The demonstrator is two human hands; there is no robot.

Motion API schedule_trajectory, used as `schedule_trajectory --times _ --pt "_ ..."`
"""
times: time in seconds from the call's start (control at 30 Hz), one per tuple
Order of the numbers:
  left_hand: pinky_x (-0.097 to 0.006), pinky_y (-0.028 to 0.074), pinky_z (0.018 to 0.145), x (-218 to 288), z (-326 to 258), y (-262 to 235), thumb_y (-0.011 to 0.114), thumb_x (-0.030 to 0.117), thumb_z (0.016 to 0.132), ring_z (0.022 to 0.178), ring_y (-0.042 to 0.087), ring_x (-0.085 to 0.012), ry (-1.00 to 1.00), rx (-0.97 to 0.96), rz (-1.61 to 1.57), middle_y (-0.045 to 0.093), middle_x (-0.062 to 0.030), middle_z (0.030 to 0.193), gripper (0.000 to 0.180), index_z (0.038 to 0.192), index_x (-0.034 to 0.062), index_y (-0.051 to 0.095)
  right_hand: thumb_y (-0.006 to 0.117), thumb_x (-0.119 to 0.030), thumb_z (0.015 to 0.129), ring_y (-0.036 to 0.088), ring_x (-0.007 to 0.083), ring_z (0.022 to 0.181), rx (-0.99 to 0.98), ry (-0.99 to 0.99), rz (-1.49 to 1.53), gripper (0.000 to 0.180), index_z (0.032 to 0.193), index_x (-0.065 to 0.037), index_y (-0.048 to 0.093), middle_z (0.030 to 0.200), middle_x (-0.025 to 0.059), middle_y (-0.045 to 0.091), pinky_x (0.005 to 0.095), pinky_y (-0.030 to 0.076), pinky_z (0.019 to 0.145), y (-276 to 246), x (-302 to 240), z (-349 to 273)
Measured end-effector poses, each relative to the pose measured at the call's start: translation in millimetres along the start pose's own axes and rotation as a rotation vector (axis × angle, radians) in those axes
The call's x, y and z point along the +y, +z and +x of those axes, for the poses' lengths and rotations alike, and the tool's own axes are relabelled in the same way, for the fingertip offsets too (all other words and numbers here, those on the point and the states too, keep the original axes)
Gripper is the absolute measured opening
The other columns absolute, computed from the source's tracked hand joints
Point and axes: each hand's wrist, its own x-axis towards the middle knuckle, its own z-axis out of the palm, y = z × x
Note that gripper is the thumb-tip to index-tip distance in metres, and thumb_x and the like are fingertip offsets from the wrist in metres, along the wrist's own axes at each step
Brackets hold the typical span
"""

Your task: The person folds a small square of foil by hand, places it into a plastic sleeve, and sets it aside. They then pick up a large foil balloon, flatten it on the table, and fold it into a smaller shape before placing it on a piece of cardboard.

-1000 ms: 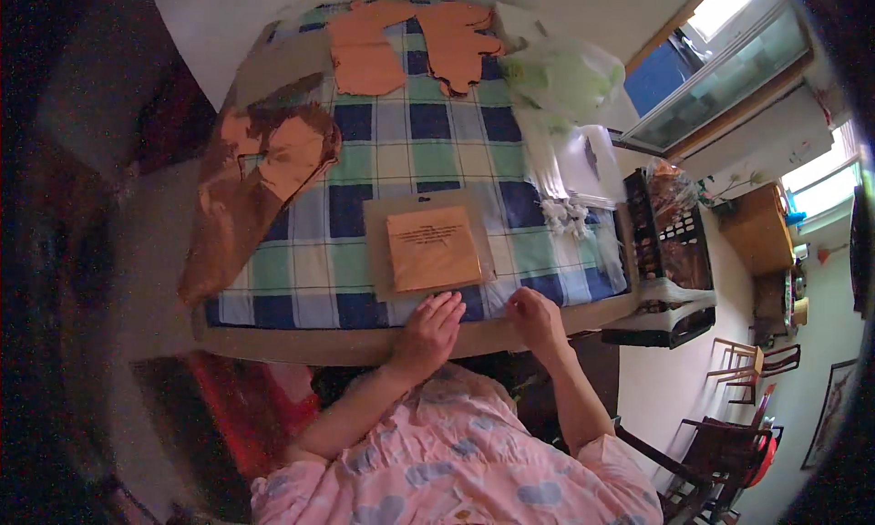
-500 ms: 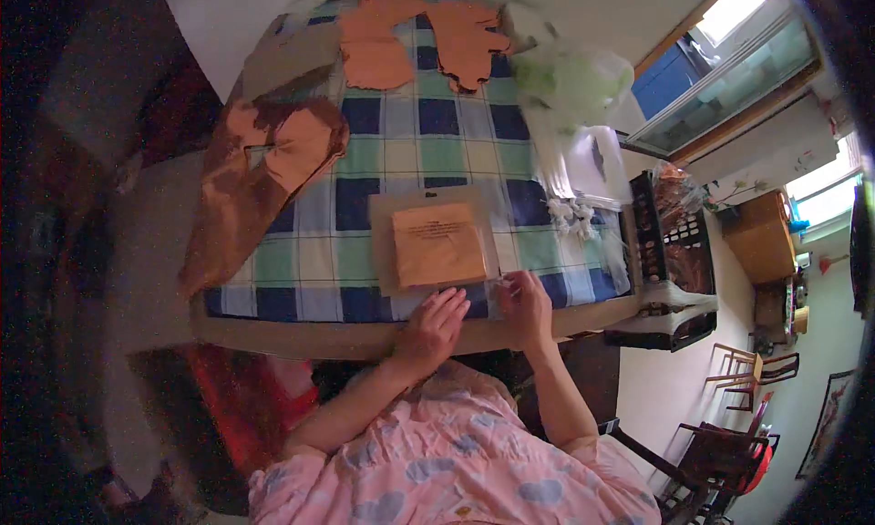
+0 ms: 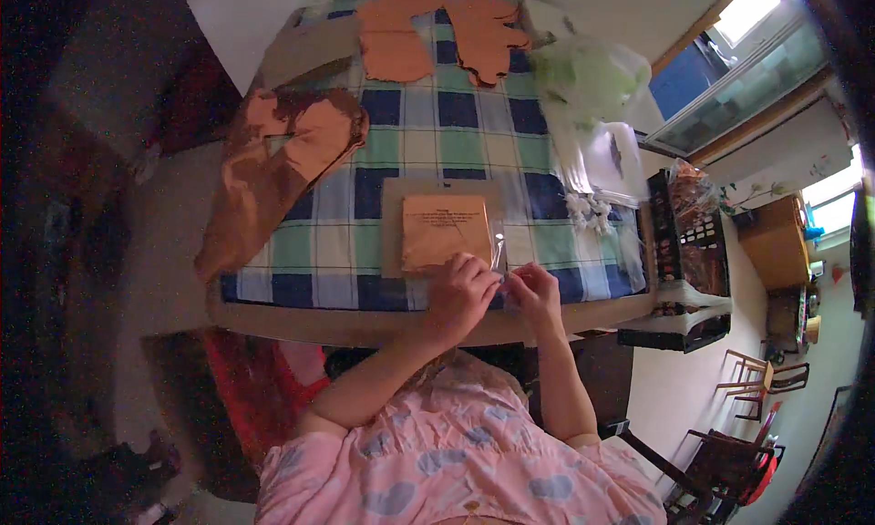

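Bright window (image 3: 834,200) at right, wooden cabinet (image 3: 773,238), wooden chair (image 3: 766,377), pale floor (image 3: 670,379), greenish wall (image 3: 802,397)

Packet (image 3: 447,233): its lower right corner is disappearing behind the left hand (image 3: 463,291).
Clear film (image 3: 499,241): its lower end is vanishing among the fingers of the left hand and the right hand (image 3: 534,293), which are hiding the exact grip.
Print (image 3: 442,218): its tiny lines are blurring.
Plastic bag (image 3: 597,77): cloudy film is veiling the contents (something green is showing through).
Red cloth (image 3: 244,370): the table edge (image 3: 319,322) is covering its upper part.
Pink garment (image 3: 456,461): it is running off the lower edge.
Far left: darkness is swallowing the shapes.
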Motion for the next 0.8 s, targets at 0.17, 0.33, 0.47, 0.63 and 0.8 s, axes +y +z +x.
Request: schedule_trajectory --times 0.17,0.33,0.47,0.63,0.8 --pt "-0.038 0.047 0.086 1.4 5.0 7.1 0.071 0.011 0.075 0.097 0.054 -0.0274 0.037 -0.146 0.050 0.058 -0.0081 0.089 0.016 0.088 0.0045 0.067 0.067 -0.009 0.087 0.057 0.0070 0.067 -0.001 -0.129 0.003 0.009 0.087 -0.002 0.064 0.077 0.0015 0.066 0.0228 0.046 0.057 -0.4 13.7 6.3" --pt "-0.038 0.046 0.089 1.4 7.1 8.8 0.072 0.015 0.074 0.098 0.053 -0.0277 -0.022 -0.141 0.051 0.059 -0.0086 0.091 0.017 0.086 0.0046 0.066 0.066 -0.010 0.088 0.059 0.0080 0.068 0.020 -0.026 0.051 0.009 0.088 -0.001 0.064 0.077 0.0021 0.066 0.0227 0.047 0.057 0.2 7.4 4.4" --pt "-0.040 0.045 0.087 8.0 11.9 6.0 0.073 0.015 0.072 0.096 0.054 -0.0286 -0.064 -0.172 0.147 0.060 -0.0090 0.091 0.015 0.081 0.0058 0.065 0.065 -0.010 0.089 0.061 0.0093 0.069 0.016 -0.045 -0.026 0.009 0.088 -0.001 0.063 0.079 0.0033 0.067 0.0222 0.048 0.059 0.7 6.2 1.1" --pt "-0.041 0.045 0.084 6.8 10.9 15.3 0.072 0.014 0.070 0.094 0.055 -0.0287 -0.010 -0.179 0.268 0.060 -0.0087 0.087 0.013 0.076 0.0065 0.063 0.064 -0.008 0.089 0.062 0.0094 0.070 0.020 -0.146 0.029 0.007 0.088 -0.002 0.063 0.080 0.0042 0.068 0.0221 0.048 0.061 1.0 12.7 -0.2" --pt "-0.041 0.046 0.082 6.8 8.4 15.3 0.069 0.015 0.072 0.090 0.056 -0.0283 0.062 -0.111 0.287 0.058 -0.0095 0.082 0.012 0.075 0.0065 0.061 0.063 -0.010 0.090 0.062 0.0094 0.069 0.021 -0.102 -0.023 0.009 0.087 -0.002 0.062 0.079 0.0049 0.068 0.0230 0.048 0.060 3.2 0.1 -0.5"
